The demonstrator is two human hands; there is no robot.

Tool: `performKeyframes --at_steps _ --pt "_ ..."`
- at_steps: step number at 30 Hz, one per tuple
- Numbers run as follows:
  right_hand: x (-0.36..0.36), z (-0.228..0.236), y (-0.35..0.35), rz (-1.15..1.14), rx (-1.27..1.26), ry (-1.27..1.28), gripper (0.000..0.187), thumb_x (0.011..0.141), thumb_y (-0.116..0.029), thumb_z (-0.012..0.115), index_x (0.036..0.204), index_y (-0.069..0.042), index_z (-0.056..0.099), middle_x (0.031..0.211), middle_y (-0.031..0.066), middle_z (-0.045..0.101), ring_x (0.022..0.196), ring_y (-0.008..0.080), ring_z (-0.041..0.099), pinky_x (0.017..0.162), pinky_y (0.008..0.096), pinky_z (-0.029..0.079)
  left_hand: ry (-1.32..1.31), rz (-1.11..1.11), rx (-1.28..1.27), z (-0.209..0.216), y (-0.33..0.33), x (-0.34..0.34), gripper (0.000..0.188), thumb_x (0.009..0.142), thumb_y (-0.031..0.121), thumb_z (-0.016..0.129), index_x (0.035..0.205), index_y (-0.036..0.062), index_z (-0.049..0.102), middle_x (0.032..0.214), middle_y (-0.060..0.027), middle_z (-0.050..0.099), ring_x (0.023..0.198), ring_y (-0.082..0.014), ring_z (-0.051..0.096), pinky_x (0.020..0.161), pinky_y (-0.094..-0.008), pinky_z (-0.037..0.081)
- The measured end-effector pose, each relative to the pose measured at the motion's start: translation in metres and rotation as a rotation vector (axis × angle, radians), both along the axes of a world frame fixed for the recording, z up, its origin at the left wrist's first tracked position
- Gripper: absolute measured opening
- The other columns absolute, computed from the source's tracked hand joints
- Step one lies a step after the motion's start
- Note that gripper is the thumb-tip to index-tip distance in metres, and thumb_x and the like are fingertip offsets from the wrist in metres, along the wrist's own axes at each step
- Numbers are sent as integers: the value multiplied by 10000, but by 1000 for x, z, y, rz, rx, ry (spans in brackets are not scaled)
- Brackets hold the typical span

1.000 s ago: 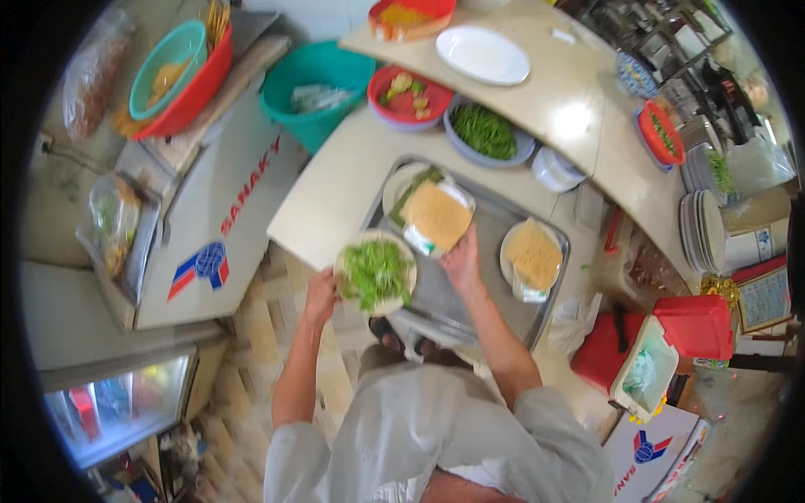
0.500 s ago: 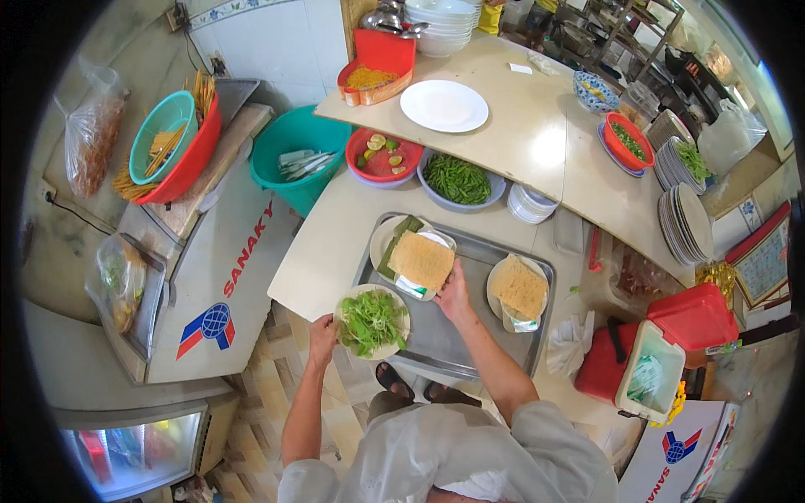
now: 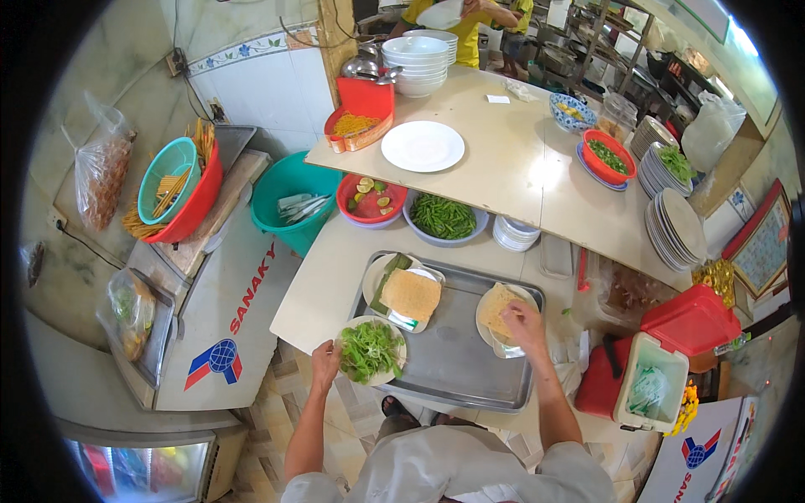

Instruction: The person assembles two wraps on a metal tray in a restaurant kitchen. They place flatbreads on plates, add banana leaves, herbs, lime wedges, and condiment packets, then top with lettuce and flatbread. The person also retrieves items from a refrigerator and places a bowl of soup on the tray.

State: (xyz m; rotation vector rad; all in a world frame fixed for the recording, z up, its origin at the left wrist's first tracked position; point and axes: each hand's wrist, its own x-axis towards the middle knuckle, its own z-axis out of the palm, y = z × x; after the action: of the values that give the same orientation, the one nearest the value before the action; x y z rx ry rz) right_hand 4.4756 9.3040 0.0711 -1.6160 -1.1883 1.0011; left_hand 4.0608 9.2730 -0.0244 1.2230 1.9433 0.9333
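Note:
My left hand [image 3: 325,365] grips the rim of a plate [image 3: 379,379] of leafy greens [image 3: 370,350], held at the left end of a metal tray [image 3: 457,356]. Behind it on the tray is a plate [image 3: 373,281] with a flat tan cracker [image 3: 411,294], a green leaf-wrapped roll [image 3: 392,275] and a white-and-green packet [image 3: 403,320]. At the tray's right end, my right hand [image 3: 527,327] has its fingers curled together at the edge of a second tan cracker [image 3: 496,305] on another plate [image 3: 484,334]. The fingertips are partly hidden.
Behind the tray stand bowls of limes [image 3: 369,199] and green chillies [image 3: 443,216]. A large white plate [image 3: 423,147] and stacked bowls [image 3: 417,63] sit on the raised counter. An open red cooler [image 3: 604,377] is at the right. A person in yellow [image 3: 467,38] stands beyond the counter.
My right hand has left the plate with the leaf-wrapped roll and moved right to the other cracker. My left hand keeps hold of the greens plate. The whole view has shifted slightly.

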Motion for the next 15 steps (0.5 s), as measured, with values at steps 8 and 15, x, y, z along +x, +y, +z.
performKeyframes --at_steps 8,15 --pt "70 74 -5 -126 183 -119 294 811 -207 554 973 38 551 796 97 607 728 131 588 636 232 453 302 -53 351 79 40 66 451 758 129 565 1133 -73 420 1155 -230 419 1095 -347 394 925 -380 320" --pt "90 122 52 -66 267 -200 378 760 -272 595 954 51 561 841 153 604 734 203 609 653 283 467 254 -393 643 150 126 227 477 760 156 586 1162 -34 413 1209 -232 370 1126 -361 361 959 -395 286"
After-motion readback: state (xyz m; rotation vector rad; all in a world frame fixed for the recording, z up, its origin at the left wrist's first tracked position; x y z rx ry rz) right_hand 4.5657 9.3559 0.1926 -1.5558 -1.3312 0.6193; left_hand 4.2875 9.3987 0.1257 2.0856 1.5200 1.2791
